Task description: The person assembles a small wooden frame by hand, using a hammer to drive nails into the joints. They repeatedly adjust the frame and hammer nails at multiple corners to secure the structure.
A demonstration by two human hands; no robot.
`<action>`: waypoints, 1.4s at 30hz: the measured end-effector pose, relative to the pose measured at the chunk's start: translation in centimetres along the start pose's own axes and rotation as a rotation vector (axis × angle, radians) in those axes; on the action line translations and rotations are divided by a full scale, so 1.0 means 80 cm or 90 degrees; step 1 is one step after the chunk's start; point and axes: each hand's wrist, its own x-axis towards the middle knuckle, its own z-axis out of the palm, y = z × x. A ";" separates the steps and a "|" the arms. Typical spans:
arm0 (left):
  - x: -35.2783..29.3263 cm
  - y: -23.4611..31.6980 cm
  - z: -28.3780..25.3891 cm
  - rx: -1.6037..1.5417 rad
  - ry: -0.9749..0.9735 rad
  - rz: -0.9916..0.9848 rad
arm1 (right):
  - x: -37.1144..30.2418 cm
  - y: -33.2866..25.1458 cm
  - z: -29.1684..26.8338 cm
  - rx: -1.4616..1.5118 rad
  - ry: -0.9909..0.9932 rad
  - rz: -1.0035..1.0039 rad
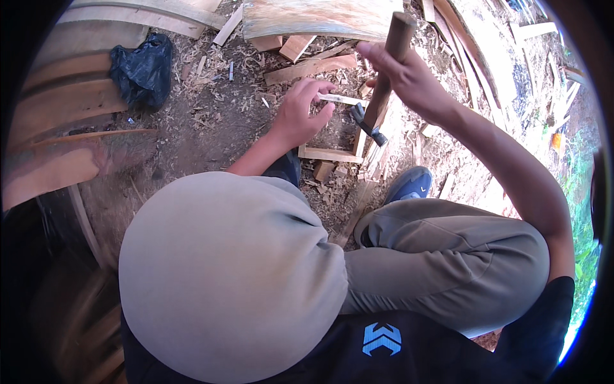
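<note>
My right hand (pixel 412 80) is wrapped round the wooden handle of a hammer (pixel 385 89). The handle's end points up, and its dark metal head hangs low, just over the right side of a small wooden frame (pixel 329 154). Across the far part of that frame runs a thin, pale wood strip (pixel 345 99). At the strip's left end, the fingers of my left hand (pixel 300 114) curl round it, thumb on the near side. The hammer head partly covers the strip's right end and the frame's corner.
Wood shavings and offcuts (pixel 324 170) litter the ground. A large board (pixel 320 19) lies beyond the frame. At the left are curved planks (pixel 77 99) with a black plastic bag (pixel 144 69). Long slabs (pixel 470 48) lie at the right. My shoe (pixel 409 185) is close to the frame.
</note>
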 end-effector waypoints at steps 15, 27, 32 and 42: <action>0.013 0.009 -0.003 -0.545 0.020 -0.298 | -0.004 0.003 -0.030 0.357 0.028 -0.011; 0.045 0.012 -0.065 -0.424 -0.060 -0.365 | -0.030 -0.033 0.009 -0.972 0.149 -0.694; 0.040 0.006 -0.059 -0.414 -0.220 -0.404 | -0.033 0.003 0.008 -0.726 -0.150 -0.188; -0.005 -0.033 -0.026 0.269 0.032 0.035 | -0.062 0.021 0.026 0.066 -0.016 0.398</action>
